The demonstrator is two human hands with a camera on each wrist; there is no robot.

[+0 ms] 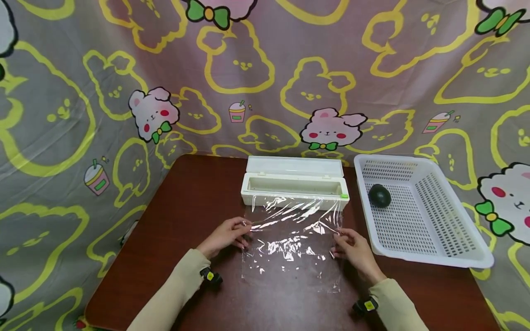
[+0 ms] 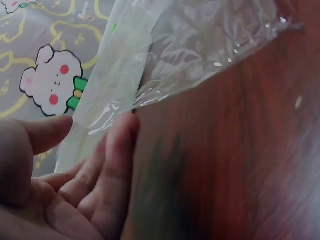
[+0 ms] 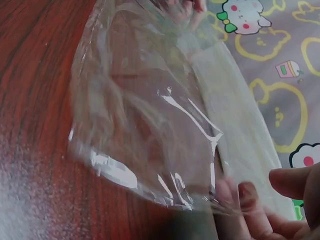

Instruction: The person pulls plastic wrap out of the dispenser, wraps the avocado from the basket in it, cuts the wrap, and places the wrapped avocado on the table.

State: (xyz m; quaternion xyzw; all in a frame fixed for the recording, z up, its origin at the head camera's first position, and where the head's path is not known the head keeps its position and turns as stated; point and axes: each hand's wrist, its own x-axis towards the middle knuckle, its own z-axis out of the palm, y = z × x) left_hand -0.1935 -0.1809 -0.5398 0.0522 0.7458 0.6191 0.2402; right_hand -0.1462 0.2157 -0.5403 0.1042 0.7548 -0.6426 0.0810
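In the head view, a sheet of clear plastic film is running from the front of an open white box toward the person, lying between the two hands. The left hand is pinching the film's left edge, and the right hand is pinching its right edge, the hands standing well apart. The near end is reaching past both hands over the brown table. A white basket is standing just beyond the right hand, holding a dark green fruit.

In the left wrist view, the film is spreading away from the left fingertips; the thumb's exact contact is hard to make out.

In the right wrist view, bright creases are running down to the right fingertips, and the left hand is partly showing at the film's far side.
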